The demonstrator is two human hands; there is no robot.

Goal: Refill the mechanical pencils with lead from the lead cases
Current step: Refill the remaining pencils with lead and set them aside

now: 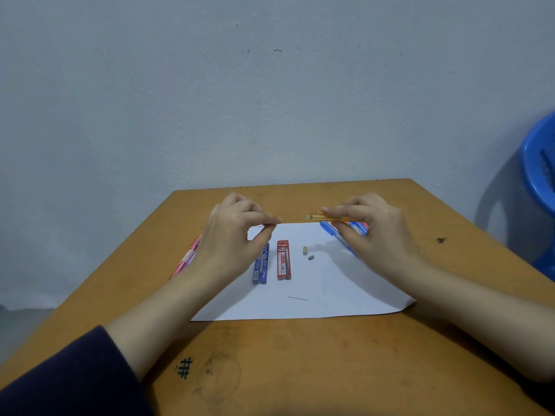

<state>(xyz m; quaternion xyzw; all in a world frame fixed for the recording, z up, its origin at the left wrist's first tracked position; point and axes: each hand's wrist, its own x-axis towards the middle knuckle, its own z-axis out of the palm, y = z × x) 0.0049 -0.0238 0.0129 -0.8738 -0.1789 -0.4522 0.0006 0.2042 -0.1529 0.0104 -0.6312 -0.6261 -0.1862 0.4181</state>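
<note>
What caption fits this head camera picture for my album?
Left hand pinches a thin lead beside the orange pencil in the right hand, near the blue case and red case.

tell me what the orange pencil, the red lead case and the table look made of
Orange pencil: seemingly translucent plastic, glossy; light shows through the barrel. Red lead case: likely hard plastic, smooth, with printed label. Table: looks like wood or laminate, matte, scuffed and ink-marked; which one is unclear.

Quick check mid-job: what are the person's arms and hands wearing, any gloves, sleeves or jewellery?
The left hand and right hand are bare: no gloves, rings or watch show. A dark navy sleeve covers the left arm from mid forearm back. The right forearm looks uncovered as far as the frame shows.
</note>
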